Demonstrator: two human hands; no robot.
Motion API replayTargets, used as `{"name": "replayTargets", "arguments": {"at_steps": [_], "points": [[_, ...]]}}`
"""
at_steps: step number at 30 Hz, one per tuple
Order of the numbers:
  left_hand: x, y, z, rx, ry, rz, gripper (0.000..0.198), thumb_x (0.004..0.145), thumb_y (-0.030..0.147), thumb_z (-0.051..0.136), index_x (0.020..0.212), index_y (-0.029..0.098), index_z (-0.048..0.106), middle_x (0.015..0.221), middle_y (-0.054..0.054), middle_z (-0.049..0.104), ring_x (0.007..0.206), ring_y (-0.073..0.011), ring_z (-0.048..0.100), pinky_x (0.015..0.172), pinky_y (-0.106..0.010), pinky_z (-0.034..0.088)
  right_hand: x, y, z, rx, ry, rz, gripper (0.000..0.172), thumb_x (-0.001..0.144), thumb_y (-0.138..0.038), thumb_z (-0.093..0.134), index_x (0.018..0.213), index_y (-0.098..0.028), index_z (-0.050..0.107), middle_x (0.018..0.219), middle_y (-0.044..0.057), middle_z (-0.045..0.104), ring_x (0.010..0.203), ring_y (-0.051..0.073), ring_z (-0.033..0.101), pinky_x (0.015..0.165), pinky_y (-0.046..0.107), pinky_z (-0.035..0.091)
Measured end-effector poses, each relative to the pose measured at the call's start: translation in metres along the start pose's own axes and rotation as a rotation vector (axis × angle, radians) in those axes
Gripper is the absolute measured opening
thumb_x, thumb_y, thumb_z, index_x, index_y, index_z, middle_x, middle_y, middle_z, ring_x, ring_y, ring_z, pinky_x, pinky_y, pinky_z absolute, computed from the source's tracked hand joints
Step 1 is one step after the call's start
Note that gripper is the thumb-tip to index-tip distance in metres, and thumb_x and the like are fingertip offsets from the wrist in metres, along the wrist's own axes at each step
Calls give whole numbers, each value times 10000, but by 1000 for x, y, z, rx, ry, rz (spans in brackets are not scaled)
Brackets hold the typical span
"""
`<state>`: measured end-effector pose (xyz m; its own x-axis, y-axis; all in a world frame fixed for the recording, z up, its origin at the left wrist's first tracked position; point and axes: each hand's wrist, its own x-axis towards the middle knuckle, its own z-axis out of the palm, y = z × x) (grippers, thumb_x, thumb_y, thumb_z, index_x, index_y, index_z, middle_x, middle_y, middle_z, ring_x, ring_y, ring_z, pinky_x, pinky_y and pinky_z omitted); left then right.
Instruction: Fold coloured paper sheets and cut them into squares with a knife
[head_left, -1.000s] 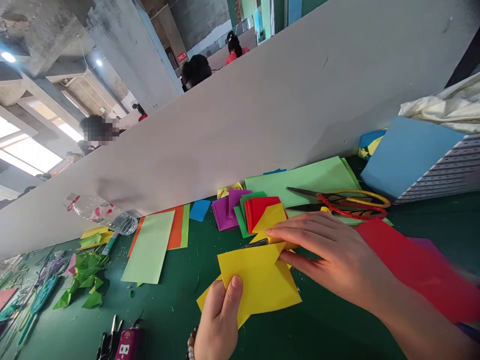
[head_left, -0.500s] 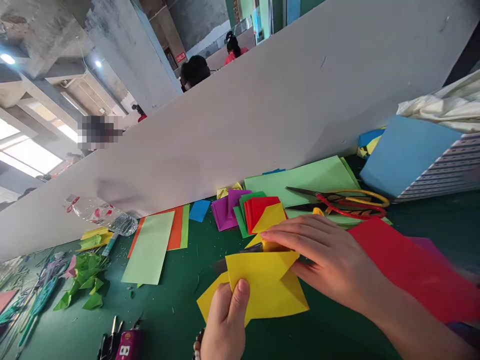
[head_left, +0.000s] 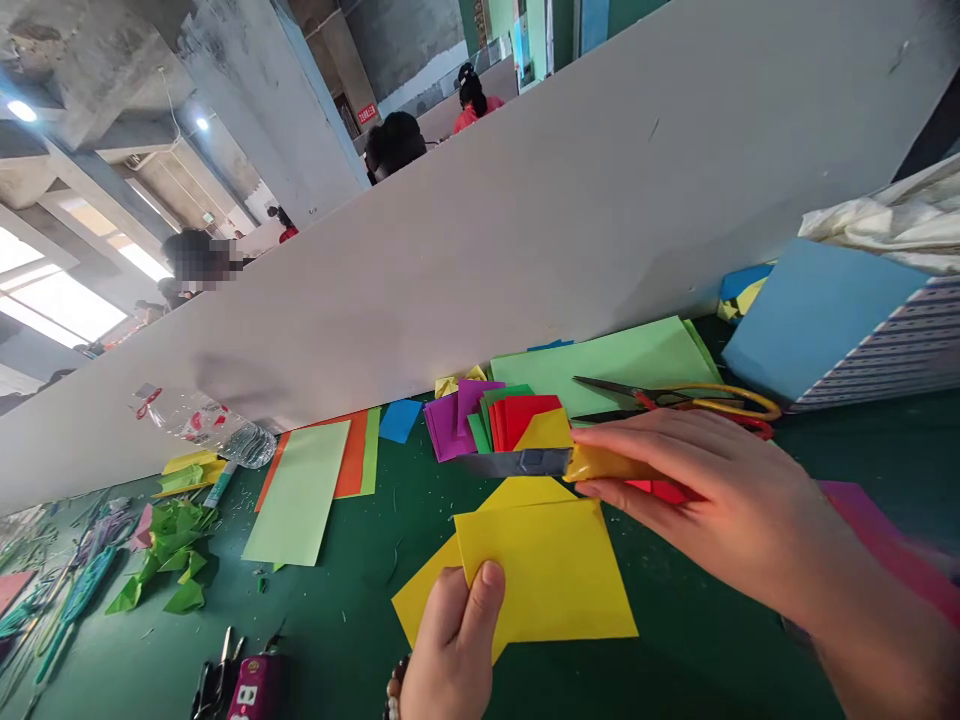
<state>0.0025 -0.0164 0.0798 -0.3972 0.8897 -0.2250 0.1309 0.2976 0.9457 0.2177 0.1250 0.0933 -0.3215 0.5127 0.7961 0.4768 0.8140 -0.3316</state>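
My left hand (head_left: 459, 640) is closed on yellow paper (head_left: 555, 580), its thumb pressed on the top piece. Several yellow pieces overlap at different angles there, above the green table (head_left: 360, 630). My right hand (head_left: 697, 500) grips a knife (head_left: 607, 463) by its orange-yellow handle. The grey blade points left, just above the yellow paper and apart from the top piece. Behind the blade lie small stacks of red paper (head_left: 529, 415) and purple paper (head_left: 450, 425), with green pieces between them. Scissors (head_left: 607, 388) with red and yellow handles rest behind my right hand, partly hidden by it.
A white partition (head_left: 450, 270) rises behind the table. A plastic bottle (head_left: 206, 425) leans against it at left. Light green sheets (head_left: 300, 490), crumpled green paper (head_left: 169, 550) and a purple-red device (head_left: 255, 690) lie leftward. A blue-sided box (head_left: 810, 310) stands at right.
My right hand has drawn the knife up and to the right, off the yellow paper. The top yellow piece now lies flatter, its right part no longer bent. My left hand has barely moved.
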Motion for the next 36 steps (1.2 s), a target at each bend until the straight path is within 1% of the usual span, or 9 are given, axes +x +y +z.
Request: {"name": "replayTargets", "arguments": {"at_steps": [7, 11, 14, 18, 21, 26, 30, 33, 36], "points": [[0, 10, -4, 54, -62, 6, 531, 700, 710, 685, 627, 198, 565, 624, 0, 507, 593, -132, 450, 532, -233, 441, -14, 17, 4, -80, -110, 287, 336, 931, -510, 502, 1136, -272, 622, 1043, 51, 710, 938, 265, 678, 721, 368, 529], [0, 8, -9, -26, -41, 30, 507, 672, 650, 756, 630, 184, 560, 604, 18, 515, 548, -103, 448, 500, -209, 429, -26, 42, 3, -182, -483, 530, 331, 880, -503, 515, 1046, -243, 633, 1060, 81, 682, 891, 276, 667, 641, 356, 476], [-2, 13, -9, -220, -166, 15, 446, 697, 587, 782, 767, 167, 646, 682, -1, 627, 563, -107, 550, 546, -212, 487, -34, 55, 3, -261, -850, 758, 187, 866, -395, 560, 901, -224, 630, 976, 86, 698, 830, 267, 665, 599, 337, 418], [-5, 31, -5, -528, -467, -25, 493, 769, 505, 767, 1082, 133, 681, 925, -101, 740, 714, -203, 713, 660, -298, 587, -40, 59, 6, -331, -1061, 844, 175, 858, -340, 624, 748, -204, 624, 790, 66, 679, 716, 220, 642, 570, 315, 419], [-7, 39, -4, -651, -510, -34, 441, 770, 416, 797, 1073, 115, 687, 940, -123, 754, 741, -213, 740, 622, -257, 593, -41, 62, 9, -357, -1169, 886, 248, 925, -399, 587, 988, -164, 637, 965, 44, 663, 823, 160, 633, 729, 332, 528], [-9, 33, 0, -690, -592, -59, 405, 791, 384, 786, 1078, 110, 706, 978, -136, 759, 764, -206, 748, 644, -251, 609, -32, 53, -5, -316, -1070, 886, 206, 857, -390, 611, 925, -205, 674, 944, 80, 721, 828, 237, 671, 677, 337, 507], [-7, 30, 7, -668, -545, -60, 402, 785, 376, 791, 1073, 108, 706, 993, -134, 759, 769, -201, 747, 652, -245, 605, -19, 12, -32, -103, -835, 773, 443, 954, -532, 385, 1237, -271, 604, 1224, 69, 683, 1073, 237, 656, 806, 315, 539], [-3, 29, 13, -651, -486, -73, 418, 757, 377, 813, 1053, 103, 703, 958, -127, 763, 754, -197, 741, 647, -249, 603, -12, -27, -38, 400, -550, 774, 480, 898, -614, 476, 1103, -240, 694, 1042, 81, 747, 952, 252, 709, 720, 315, 589], [2, 29, 17, -648, -447, -69, 431, 729, 375, 834, 1042, 109, 703, 967, -120, 762, 765, -199, 734, 651, -260, 603, -7, -47, -36, 431, -498, 733, 355, 824, -586, 619, 894, -261, 745, 859, 40, 758, 746, 217, 718, 602, 275, 586]]}}
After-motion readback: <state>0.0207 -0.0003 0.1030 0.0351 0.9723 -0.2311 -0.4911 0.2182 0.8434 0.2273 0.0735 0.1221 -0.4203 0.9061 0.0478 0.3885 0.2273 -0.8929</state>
